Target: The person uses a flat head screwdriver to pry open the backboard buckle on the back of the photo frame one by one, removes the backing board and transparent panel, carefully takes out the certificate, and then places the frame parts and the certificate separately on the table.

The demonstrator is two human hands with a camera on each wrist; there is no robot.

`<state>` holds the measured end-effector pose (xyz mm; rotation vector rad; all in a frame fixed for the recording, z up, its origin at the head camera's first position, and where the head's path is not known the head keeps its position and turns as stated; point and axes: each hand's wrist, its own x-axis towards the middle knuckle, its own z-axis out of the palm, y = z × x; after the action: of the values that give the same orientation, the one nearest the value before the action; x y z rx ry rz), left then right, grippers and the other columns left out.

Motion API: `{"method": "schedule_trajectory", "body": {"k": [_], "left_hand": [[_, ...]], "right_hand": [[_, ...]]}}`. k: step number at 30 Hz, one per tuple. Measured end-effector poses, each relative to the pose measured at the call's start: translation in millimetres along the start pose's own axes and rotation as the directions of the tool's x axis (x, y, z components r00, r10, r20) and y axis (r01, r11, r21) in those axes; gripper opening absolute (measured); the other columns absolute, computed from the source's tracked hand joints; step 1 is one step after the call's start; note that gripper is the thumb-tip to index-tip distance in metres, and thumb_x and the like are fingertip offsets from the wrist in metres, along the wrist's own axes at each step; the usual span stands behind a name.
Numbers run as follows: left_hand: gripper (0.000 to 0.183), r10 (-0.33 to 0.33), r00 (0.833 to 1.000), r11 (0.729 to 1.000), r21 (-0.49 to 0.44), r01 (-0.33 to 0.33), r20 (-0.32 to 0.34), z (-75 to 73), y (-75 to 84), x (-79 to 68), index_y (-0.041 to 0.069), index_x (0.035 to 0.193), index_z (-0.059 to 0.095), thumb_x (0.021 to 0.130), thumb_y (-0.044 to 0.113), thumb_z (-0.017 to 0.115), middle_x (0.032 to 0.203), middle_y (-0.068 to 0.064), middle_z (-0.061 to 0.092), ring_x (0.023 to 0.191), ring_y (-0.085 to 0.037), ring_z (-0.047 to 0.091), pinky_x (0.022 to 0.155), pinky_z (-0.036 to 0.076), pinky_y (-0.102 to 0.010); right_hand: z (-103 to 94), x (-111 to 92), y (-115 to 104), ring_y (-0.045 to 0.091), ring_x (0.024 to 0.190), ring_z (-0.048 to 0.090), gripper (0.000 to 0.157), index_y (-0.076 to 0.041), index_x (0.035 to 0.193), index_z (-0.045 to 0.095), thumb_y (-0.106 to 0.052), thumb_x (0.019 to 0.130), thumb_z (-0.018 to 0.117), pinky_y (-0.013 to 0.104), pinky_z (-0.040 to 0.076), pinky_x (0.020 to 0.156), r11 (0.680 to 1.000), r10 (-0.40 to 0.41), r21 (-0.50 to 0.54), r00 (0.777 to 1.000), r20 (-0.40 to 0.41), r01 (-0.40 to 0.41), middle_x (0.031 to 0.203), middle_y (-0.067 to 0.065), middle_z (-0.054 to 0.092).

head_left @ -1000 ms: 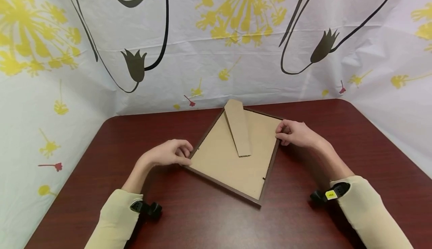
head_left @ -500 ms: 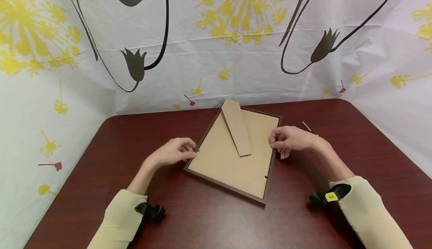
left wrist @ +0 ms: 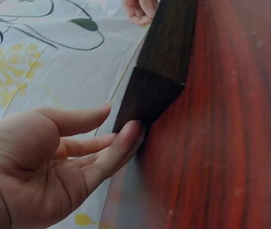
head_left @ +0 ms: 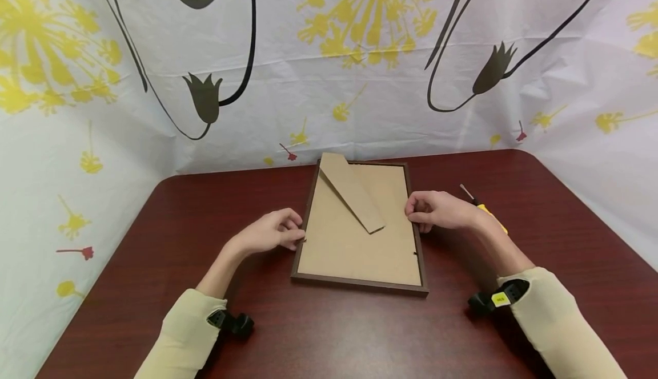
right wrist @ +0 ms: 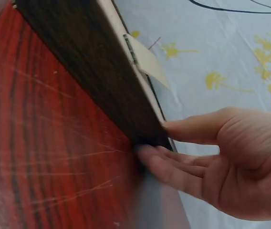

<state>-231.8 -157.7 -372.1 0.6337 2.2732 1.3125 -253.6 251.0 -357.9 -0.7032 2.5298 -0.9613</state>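
Note:
A picture frame [head_left: 360, 286] lies face down on the table, its dark brown rim around a tan backing board [head_left: 334, 259]. The cardboard easel stand [head_left: 352, 196] slants across the back, its wide end past the far left corner. My left hand [head_left: 269, 230] holds the left side of the rim, fingertips low against the dark edge [left wrist: 166, 43] in the left wrist view. On the opposite side my right hand [head_left: 442, 209] grips the rim, thumb on the upper edge and fingers under the side [right wrist: 92, 57] in the right wrist view.
A screwdriver [head_left: 484, 210] with a yellow handle lies on the table, partly hidden behind the right wrist. The red-brown table [head_left: 339, 339] reaches back to a white patterned sheet [head_left: 267, 122] hanging behind and at the sides.
The frame has turned counterclockwise from a slant to nearly square with the table. Both hands have moved along with its sides. The screwdriver has come into view by the right wrist.

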Motion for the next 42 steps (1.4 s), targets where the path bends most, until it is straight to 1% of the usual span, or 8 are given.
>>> {"method": "schedule_trajectory", "body": {"k": [3, 6, 12, 15, 21, 28, 34, 42], "left_hand": [[0.030, 0.015, 0.998, 0.998, 0.055, -0.012, -0.056, 2.8, -0.4, 2.0, -0.011, 0.120, 0.052, 0.100, 0.009, 0.063, 0.099, -0.018, 0.063, 0.081, -0.027, 0.072, 0.076, 0.059, -0.038], [0.030, 0.010, 0.997, 0.997, 0.074, -0.005, -0.080, 5.3, -0.1, 3.1, -0.009, 0.118, 0.053, 0.098, 0.008, 0.066, 0.096, -0.016, 0.063, 0.077, -0.025, 0.071, 0.073, 0.059, -0.037], [0.032, -0.057, 0.998, 0.997, -0.050, 0.056, -0.012, 11.7, 4.5, 3.2, -0.007, 0.112, 0.048, 0.093, 0.005, 0.072, 0.092, -0.016, 0.059, 0.074, -0.026, 0.072, 0.073, 0.059, -0.037], [0.033, -0.071, 0.997, 0.996, -0.061, 0.070, -0.016, 14.5, 6.5, 3.7, -0.007, 0.112, 0.048, 0.093, 0.006, 0.072, 0.093, -0.017, 0.060, 0.074, -0.026, 0.072, 0.075, 0.059, -0.037], [0.042, -0.060, 0.991, 0.998, -0.004, 0.060, -0.116, 17.1, 4.6, 5.0, -0.010, 0.124, 0.048, 0.095, 0.011, 0.070, 0.101, -0.017, 0.062, 0.079, -0.026, 0.073, 0.080, 0.058, -0.037], [0.053, -0.033, 0.986, 0.998, 0.047, 0.042, -0.164, 18.5, 2.7, 6.9, -0.007, 0.137, 0.044, 0.096, 0.013, 0.070, 0.101, -0.015, 0.063, 0.082, -0.023, 0.072, 0.076, 0.056, -0.036], [0.069, -0.044, 0.987, 0.994, 0.092, 0.058, -0.154, 18.4, 5.0, 7.4, -0.004, 0.151, 0.034, 0.096, 0.015, 0.071, 0.107, -0.015, 0.061, 0.085, -0.020, 0.071, 0.074, 0.053, -0.033], [0.076, -0.051, 0.989, 0.992, 0.108, 0.066, -0.138, 16.9, 5.8, 5.2, -0.004, 0.156, 0.028, 0.096, 0.017, 0.071, 0.112, -0.017, 0.060, 0.088, -0.020, 0.070, 0.073, 0.050, -0.031]], "right_hand": [[-1.1, -1.2, -2.3, 0.023, 0.071, 0.067, 0.010, -0.005, 0.102, 0.059, -0.012, 0.099, 0.065, 0.037, 0.057, 0.068, 1.000, 0.010, 0.028, 0.998, 0.061, -0.012, 0.082, 0.008, 0.065], [-1.3, -2.2, -5.0, 0.022, 0.071, 0.067, 0.011, -0.004, 0.102, 0.058, -0.011, 0.099, 0.065, 0.037, 0.057, 0.067, 1.000, -0.012, 0.009, 0.997, 0.072, 0.011, 0.080, 0.006, 0.065], [-0.4, -1.1, -5.5, 0.016, 0.068, 0.060, 0.004, -0.006, 0.101, 0.060, -0.008, 0.099, 0.063, 0.032, 0.050, 0.066, 0.991, -0.037, -0.126, 0.999, -0.009, 0.036, 0.079, 0.000, 0.062], [-0.1, 0.2, -3.3, 0.015, 0.068, 0.058, 0.004, -0.008, 0.101, 0.061, -0.007, 0.099, 0.064, 0.032, 0.048, 0.065, 0.987, -0.041, -0.157, 0.998, -0.048, 0.033, 0.082, -0.001, 0.062], [-2.1, -0.8, -0.5, 0.017, 0.070, 0.061, 0.006, -0.008, 0.102, 0.060, -0.011, 0.099, 0.065, 0.032, 0.049, 0.066, 0.993, -0.034, -0.116, 0.999, -0.016, 0.032, 0.083, 0.001, 0.062], [-12.6, -8.1, -2.1, 0.023, 0.075, 0.066, 0.014, -0.006, 0.106, 0.061, -0.013, 0.097, 0.069, 0.037, 0.056, 0.071, 1.000, 0.005, -0.020, 0.998, 0.058, -0.004, 0.087, 0.007, 0.064], [-34.9, -23.6, 5.2, 0.025, 0.078, 0.067, 0.020, -0.002, 0.109, 0.059, -0.012, 0.096, 0.070, 0.037, 0.057, 0.070, 0.997, 0.079, -0.012, 0.996, -0.038, -0.080, 0.092, 0.012, 0.067], [-62.5, -47.9, 28.4, 0.025, 0.080, 0.062, 0.026, 0.002, 0.110, 0.058, -0.017, 0.096, 0.070, 0.033, 0.053, 0.068, 0.975, 0.196, -0.070, 0.967, -0.162, -0.209, 0.091, 0.010, 0.065]]}}
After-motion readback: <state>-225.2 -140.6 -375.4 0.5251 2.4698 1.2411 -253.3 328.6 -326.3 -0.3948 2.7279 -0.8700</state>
